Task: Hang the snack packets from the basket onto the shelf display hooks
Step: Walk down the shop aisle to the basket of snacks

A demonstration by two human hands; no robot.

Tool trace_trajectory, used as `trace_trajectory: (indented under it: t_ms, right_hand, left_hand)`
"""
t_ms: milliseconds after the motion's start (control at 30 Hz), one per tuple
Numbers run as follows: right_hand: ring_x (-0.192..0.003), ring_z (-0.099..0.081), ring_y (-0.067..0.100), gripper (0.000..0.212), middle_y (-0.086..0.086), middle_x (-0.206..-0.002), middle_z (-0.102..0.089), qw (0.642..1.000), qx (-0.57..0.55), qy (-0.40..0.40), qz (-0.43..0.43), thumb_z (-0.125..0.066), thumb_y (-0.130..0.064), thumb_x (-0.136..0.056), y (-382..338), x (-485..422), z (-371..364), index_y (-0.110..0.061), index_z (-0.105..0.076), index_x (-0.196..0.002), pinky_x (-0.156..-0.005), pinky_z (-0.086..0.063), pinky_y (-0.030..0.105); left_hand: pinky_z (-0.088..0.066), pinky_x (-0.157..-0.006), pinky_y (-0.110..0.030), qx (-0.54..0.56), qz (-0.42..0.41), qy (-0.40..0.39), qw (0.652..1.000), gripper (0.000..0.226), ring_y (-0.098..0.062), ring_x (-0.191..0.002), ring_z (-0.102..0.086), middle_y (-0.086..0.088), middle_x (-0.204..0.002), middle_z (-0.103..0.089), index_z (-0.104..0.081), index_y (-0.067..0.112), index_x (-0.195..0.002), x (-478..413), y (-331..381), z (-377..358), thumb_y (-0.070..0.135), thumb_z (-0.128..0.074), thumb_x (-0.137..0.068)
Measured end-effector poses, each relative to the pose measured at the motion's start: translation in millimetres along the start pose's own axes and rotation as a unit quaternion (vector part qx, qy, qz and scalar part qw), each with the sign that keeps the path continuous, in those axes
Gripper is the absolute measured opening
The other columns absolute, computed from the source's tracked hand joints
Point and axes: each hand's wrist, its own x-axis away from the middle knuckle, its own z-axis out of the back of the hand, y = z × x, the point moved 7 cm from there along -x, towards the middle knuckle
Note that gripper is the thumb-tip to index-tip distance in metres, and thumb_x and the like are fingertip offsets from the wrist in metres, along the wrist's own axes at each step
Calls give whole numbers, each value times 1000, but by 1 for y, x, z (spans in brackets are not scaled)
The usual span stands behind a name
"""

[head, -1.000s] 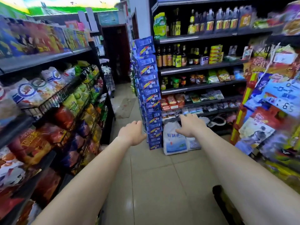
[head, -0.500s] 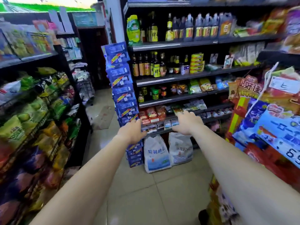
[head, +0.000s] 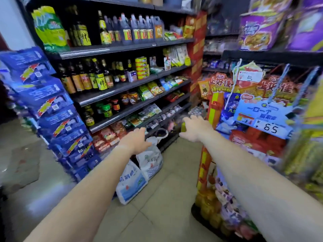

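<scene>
1. The snack packets (head: 225,203) lie heaped in a dark-rimmed basket (head: 198,213) on the floor at the lower right, partly hidden under the right forearm. They are yellow, purple and red, and too blurred to read.
2. Just above the basket rises a red and yellow display stand (head: 214,109) hung with more bags. It carries two price cards, one marked 5 (head: 250,77) and one marked 6.5 (head: 270,128). The hooks themselves are lost in the blur.
3. The right hand (head: 196,128) is stretched out beside the stand's post, back upward and fingers bent forward. A small yellow-green patch (head: 183,127) shows at its thumb side — whether the hand holds it I cannot tell.
4. The left hand (head: 135,142) reaches forward, apart from the right, with fingers loose and spread. It has hold of nothing.
5. Beyond both hands stand dark shelves (head: 113,89) of sauce bottles (head: 97,79), jars and small packets.
6. To the left leans a tall stack of blue cartons (head: 57,116). Two white sacks (head: 132,180) sit on the tiled floor (head: 166,198) at the foot of the shelves — below the left wrist.
</scene>
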Motion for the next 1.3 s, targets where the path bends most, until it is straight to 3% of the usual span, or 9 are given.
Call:
trace_trajectory:
  t_ms: [233,333,433,533,667,800,900,1000,1300]
  right_hand:
    - [-129,-43,37,67,14,-140,-43,992,-1,24,-125,-57,-54,-88,66,91,9,-17,-40,-142,-97,-44,50]
    - [-131,-40,37,72,14,-144,-41,981,19,18,-191,-54,-57,-89,107,142,13,-18,-35,-147,-99,-42,51]
    - [-131,-41,37,72,14,-144,-41,965,19,17,-261,-54,-57,-89,151,195,14,-17,-36,-146,-100,-44,50]
    - [-129,-43,37,71,14,-142,-43,944,23,10,-329,-54,-58,-89,191,251,11,-16,-38,-144,-98,-46,50]
    - [-129,-44,37,72,14,-147,-40,914,16,-11,-405,-54,-61,-90,238,320,3,-19,-37,-146,-93,-49,48]
    - [-133,-39,36,72,12,-148,-40,887,25,-27,-459,-51,-61,-91,282,380,-4,-21,-34,-149,-96,-47,49]
    - [-136,-36,38,75,14,-151,-35,874,24,-39,-483,-50,-62,-92,320,411,-13,-20,-30,-151,-100,-44,52]
    - [-136,-35,39,77,15,-151,-33,871,5,-45,-490,-51,-61,-92,361,424,-31,-19,-27,-152,-101,-43,53]
    - [-134,-38,39,77,14,-148,-37,909,-45,-72,-409,-53,-58,-94,520,417,-129,-18,-26,-154,-101,-44,52]
  left_hand:
    - [-51,-93,-48,19,-146,-30,989,71,-33,-119,-56,-12,-142,-47,-32,17,-149,1,89,-17,52,-54,-92]
    - [-45,-102,-49,22,-210,-34,977,73,-33,-131,-49,-13,-142,-49,-38,16,-145,8,139,-23,56,-54,-87]
    - [-44,-103,-45,42,-275,-41,960,72,-33,-128,-53,-14,-137,-54,-44,15,-138,22,198,-27,59,-54,-81]
    - [-44,-101,-37,63,-335,-56,938,66,-27,-127,-52,-9,-139,-53,-43,15,-141,44,259,-33,49,-58,-86]
    - [-39,-109,-46,54,-395,-74,914,74,-31,-139,-41,-13,-156,-36,-27,15,-153,69,336,-53,47,-56,-94]
    - [-37,-110,-40,56,-464,-83,880,74,-30,-140,-39,-14,-155,-36,-25,11,-155,101,416,-70,47,-55,-96]
    - [-35,-114,-39,50,-499,-121,857,77,-27,-145,-33,-10,-162,-26,-18,12,-157,126,471,-88,47,-52,-98]
    - [-40,-110,-44,41,-513,-128,848,77,-27,-143,-37,-9,-161,-28,-19,14,-157,138,519,-115,50,-51,-97]
    - [-43,-106,-45,-1,-454,-117,883,74,-32,-136,-44,-12,-156,-35,-26,14,-154,112,652,-210,54,-49,-96]
